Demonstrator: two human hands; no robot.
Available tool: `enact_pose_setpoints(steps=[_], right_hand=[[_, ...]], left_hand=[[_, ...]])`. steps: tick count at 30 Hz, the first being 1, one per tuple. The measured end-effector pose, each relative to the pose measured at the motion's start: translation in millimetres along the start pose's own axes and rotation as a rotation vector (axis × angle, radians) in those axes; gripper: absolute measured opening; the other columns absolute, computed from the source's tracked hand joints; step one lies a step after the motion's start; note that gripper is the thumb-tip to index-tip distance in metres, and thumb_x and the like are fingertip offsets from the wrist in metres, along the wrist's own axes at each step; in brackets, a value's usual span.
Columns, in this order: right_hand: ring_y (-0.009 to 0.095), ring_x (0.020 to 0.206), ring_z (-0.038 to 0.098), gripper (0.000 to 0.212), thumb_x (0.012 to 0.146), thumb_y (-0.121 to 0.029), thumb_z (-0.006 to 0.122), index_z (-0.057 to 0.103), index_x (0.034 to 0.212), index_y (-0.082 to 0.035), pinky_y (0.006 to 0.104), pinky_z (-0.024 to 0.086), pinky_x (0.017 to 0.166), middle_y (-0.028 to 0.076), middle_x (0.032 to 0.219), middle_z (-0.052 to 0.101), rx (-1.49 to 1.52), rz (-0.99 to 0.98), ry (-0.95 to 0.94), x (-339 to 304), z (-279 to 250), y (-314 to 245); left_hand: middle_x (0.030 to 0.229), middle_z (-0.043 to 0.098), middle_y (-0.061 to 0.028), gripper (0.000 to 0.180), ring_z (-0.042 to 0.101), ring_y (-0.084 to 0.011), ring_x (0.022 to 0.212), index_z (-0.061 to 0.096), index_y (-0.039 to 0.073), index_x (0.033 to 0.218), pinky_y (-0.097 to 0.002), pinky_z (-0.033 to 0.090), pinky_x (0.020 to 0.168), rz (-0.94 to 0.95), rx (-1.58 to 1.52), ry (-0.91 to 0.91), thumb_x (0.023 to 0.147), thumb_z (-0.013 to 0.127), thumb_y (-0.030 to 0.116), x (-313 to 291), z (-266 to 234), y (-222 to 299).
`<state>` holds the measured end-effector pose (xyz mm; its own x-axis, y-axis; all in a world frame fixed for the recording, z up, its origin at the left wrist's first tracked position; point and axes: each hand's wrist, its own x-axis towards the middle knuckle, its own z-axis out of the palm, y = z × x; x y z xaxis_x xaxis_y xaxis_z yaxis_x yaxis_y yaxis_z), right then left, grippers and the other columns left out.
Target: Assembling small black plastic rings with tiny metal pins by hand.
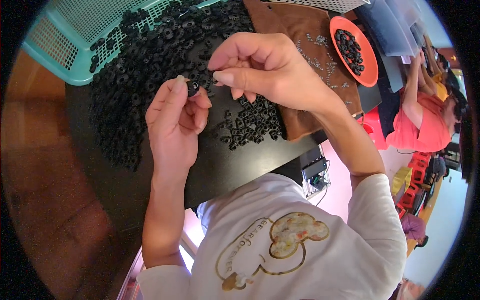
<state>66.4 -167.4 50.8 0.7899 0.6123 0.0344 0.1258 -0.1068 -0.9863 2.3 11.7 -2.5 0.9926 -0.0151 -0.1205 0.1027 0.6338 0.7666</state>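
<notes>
My left hand (172,122) pinches a small round black plastic part (193,88) between thumb and fingers, its open end turned toward my right hand. Just to the right and slightly higher, my right hand (267,67) is closed in a pinch. What its fingertips hold, if anything, is too small to make out. Both hands are raised over a dark table. Beneath and beyond them spreads a large heap of black plastic parts (135,95). A smaller group of black pieces (255,122) lies below my right hand.
A teal mesh basket (75,75) stands at the far left, partly behind the heap. On the right, a brown cloth (292,40) carries scattered small metal springs (320,39). An orange-red dish (336,25) holds black assembled pieces. Other people (422,120) sit farther right.
</notes>
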Motion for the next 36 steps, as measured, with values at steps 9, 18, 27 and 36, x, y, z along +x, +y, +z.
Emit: enact_pose_setpoints(steps=[9, 18, 27, 36], right_hand=[[0.007, 0.057, 0.055, 0.012, 0.087, -0.013, 0.065, 0.062, 0.087, -0.002, 0.0223, 0.043, 0.047, 0.002, 0.069, 0.062, 0.087, -0.015, -0.035, 1, 8, 6], [0.005, 0.056, 0.054, 0.009, 0.088, -0.009, 0.065, 0.06, 0.086, -0.002, 0.0198, 0.043, 0.046, 0.001, 0.067, 0.06, 0.088, 0.003, 0.011, -3, 14, 9], [0.007, 0.056, 0.054, 0.009, 0.088, -0.006, 0.061, 0.057, 0.081, -0.001, 0.0225, 0.044, 0.046, 0.002, 0.064, 0.058, 0.123, -0.025, 0.093, -7, 25, 13], [0.007, 0.056, 0.053, 0.008, 0.087, -0.004, 0.059, 0.056, 0.081, -0.001, 0.0248, 0.043, 0.05, 0.002, 0.063, 0.054, -0.128, -0.278, 0.117, -5, 23, 28]], left_hand=[[0.074, 0.063, -0.006, 0.021, 0.049, -0.0072, 0.052, 0.059, 0.005, 0.093, -0.0194, 0.035, 0.046, -0.037, 0.015, 0.026, 0.098, 0.051, 0.024, -4, 6, -2], [0.072, 0.061, -0.0018, 0.02, 0.045, -0.0035, 0.051, 0.06, 0.006, 0.091, -0.0173, 0.032, 0.044, 0.044, 0.21, 0.084, 0.097, 0.055, 0.025, -7, 8, -4], [0.07, 0.059, 0.0, 0.022, 0.042, -0.0021, 0.05, 0.059, 0.006, 0.089, -0.0168, 0.031, 0.044, 0.066, 0.24, 0.094, 0.098, 0.053, 0.026, -7, 7, -9], [0.07, 0.058, -0.0004, 0.022, 0.041, -0.0029, 0.048, 0.059, 0.006, 0.092, -0.0171, 0.028, 0.042, 0.015, 0.261, 0.065, 0.098, 0.053, 0.027, -6, 3, -12]])
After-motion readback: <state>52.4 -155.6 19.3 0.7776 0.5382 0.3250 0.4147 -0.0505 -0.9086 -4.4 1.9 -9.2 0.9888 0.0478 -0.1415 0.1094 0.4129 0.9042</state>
